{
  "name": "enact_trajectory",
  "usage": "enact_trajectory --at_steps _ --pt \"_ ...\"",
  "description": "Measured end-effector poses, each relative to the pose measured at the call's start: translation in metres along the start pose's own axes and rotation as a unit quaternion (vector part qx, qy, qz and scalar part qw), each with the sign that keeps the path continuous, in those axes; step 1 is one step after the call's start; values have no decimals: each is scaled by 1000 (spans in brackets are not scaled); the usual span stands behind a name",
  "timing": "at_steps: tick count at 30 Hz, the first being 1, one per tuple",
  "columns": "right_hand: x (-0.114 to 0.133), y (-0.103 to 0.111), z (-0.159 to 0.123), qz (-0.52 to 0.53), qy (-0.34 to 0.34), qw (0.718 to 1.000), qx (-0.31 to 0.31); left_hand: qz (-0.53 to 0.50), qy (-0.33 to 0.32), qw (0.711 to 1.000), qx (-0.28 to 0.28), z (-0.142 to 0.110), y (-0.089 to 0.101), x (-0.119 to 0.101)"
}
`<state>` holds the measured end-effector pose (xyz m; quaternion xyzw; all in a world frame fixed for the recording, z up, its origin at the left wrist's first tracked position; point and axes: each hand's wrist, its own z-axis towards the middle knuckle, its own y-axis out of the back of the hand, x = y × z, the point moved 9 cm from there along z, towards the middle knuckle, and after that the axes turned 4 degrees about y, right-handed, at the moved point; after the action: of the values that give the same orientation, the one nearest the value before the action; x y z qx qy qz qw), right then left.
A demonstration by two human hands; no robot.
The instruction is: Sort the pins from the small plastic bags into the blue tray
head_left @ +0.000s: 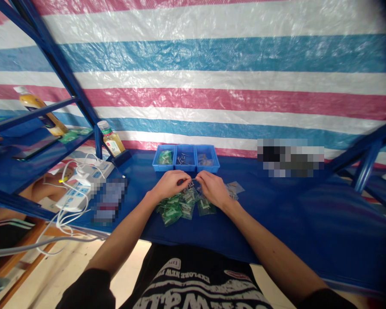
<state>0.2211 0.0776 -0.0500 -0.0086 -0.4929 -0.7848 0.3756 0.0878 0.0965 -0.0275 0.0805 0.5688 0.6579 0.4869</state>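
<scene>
My left hand [170, 184] and my right hand [213, 188] come close together over the blue table, both with fingers pinched. Between their fingertips runs a small thin metal piece [193, 179]; its exact kind is too small to make out. Below the hands lies a loose pile of small clear and green plastic bags [170, 211] with small metal parts inside. Just beyond stand three joined blue bins: the left bin [164, 168] holds green bags, the middle bin [185, 168] loose metal pieces, the right bin [207, 169] clear bags.
To the left are a white power strip [98, 172] with tangled cables, a blurred-out phone-like object [110, 201] and a drink bottle [111, 139]. Blue metal posts [366, 165] frame both sides. A striped plastic sheet [212, 56] hangs behind. Another person's leg shows at far left.
</scene>
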Motion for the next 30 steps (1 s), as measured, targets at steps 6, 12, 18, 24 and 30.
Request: enact_trajectory --at_steps 6,12,18,24,30 --pt "2 -2 0 33 17 999 0 -1 7 1000 -4 -1 1 2" --pt "1 -2 0 6 14 1000 -1 3 17 1000 -20 0 3 5" --pt "-5 -1 0 -3 -7 1000 -14 5 29 999 -33 0 5 6" --pt "-10 3 -1 5 -31 999 -34 -41 176 967 -180 -3 24 43" --pt "-9 1 -2 0 -22 999 -28 -29 200 965 -168 -5 26 56"
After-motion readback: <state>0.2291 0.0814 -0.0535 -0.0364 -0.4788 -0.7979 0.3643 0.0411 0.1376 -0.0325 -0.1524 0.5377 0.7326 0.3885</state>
